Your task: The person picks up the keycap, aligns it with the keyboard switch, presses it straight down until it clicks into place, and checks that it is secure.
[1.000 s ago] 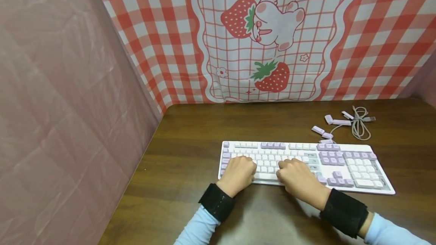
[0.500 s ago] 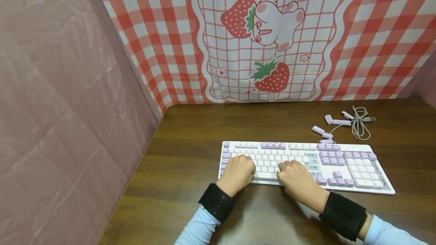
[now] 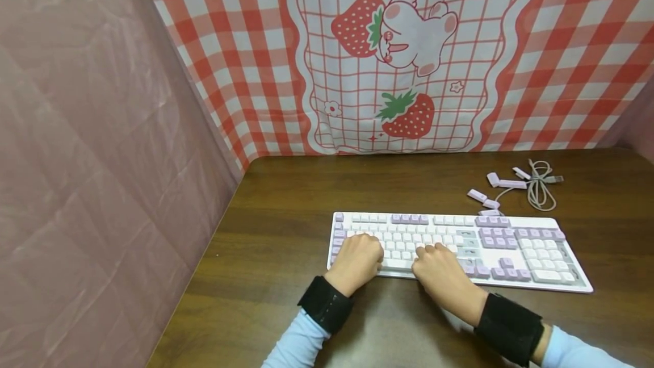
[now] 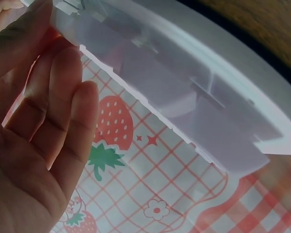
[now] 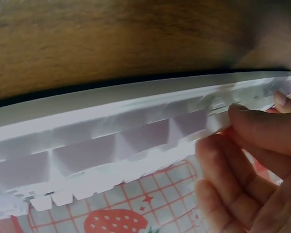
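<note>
A white-and-lilac keyboard (image 3: 531, 222) lies on the desk below both hands. My left hand (image 3: 356, 259) is over its left side, with curled fingers at the front row. My right hand (image 3: 443, 268) bends its fingers at the same row, right of centre. Both hands appear to pinch the long white space bar (image 3: 398, 264) near its ends; the hands partly hide their contact. In the right wrist view, the thumb (image 5: 245, 119) lies against the keyboard's front, beside lilac keycaps (image 5: 143, 138). The left wrist view shows the thumb (image 4: 26, 36) close to the index finger.
Several loose lilac keycaps (image 3: 477, 195) lie behind the keyboard's right half, beside a bundled USB cable (image 3: 541, 195). A red-and-white strawberry cloth (image 3: 327, 72) hangs at the desk's back. Pink fabric (image 3: 102, 158) hangs on the left. The wooden desk (image 3: 255, 277) extends around the keyboard.
My right hand has shifted slightly left and toward me, uncovering more lilac keys in the front row. The left hand has hardly moved.
</note>
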`<control>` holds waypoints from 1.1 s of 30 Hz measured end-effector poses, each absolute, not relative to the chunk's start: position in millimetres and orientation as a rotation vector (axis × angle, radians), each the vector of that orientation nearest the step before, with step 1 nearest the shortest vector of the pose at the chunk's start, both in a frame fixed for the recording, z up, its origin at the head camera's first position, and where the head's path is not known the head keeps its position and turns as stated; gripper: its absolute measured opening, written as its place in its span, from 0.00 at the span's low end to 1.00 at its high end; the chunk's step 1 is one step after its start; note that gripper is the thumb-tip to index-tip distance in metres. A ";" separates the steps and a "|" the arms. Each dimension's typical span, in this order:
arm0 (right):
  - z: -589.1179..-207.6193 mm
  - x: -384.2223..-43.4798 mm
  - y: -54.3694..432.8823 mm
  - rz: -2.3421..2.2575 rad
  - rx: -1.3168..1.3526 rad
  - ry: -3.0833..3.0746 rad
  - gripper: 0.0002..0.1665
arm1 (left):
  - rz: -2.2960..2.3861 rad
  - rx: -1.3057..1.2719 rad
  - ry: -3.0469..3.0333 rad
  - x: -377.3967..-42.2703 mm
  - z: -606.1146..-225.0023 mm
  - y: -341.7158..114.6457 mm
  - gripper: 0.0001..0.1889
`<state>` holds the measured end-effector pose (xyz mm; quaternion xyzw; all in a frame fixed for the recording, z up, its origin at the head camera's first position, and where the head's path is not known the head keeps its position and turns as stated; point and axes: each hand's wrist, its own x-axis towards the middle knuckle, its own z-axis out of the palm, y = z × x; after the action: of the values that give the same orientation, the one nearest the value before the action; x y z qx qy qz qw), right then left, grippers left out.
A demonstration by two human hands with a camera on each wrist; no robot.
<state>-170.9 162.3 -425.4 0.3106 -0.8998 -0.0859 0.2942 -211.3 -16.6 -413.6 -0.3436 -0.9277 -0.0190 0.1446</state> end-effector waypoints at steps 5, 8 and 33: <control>-429.9 -168.2 158.9 -0.284 0.817 -2.374 0.10 | -0.033 -0.998 -2.625 -210.2 -414.4 -16.0 0.12; -431.7 -167.2 157.8 -0.289 0.808 -2.374 0.10 | -0.025 -0.997 -2.611 -210.1 -415.9 -16.3 0.13; -427.5 -166.3 154.4 -0.300 0.785 -2.426 0.08 | 0.023 -0.999 -2.525 -208.1 -416.8 -14.9 0.12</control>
<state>-166.3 154.4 -427.5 0.2934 -0.9063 -0.1121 0.2829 -208.1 -14.9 -416.8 -0.3594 -0.9089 0.0081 0.2114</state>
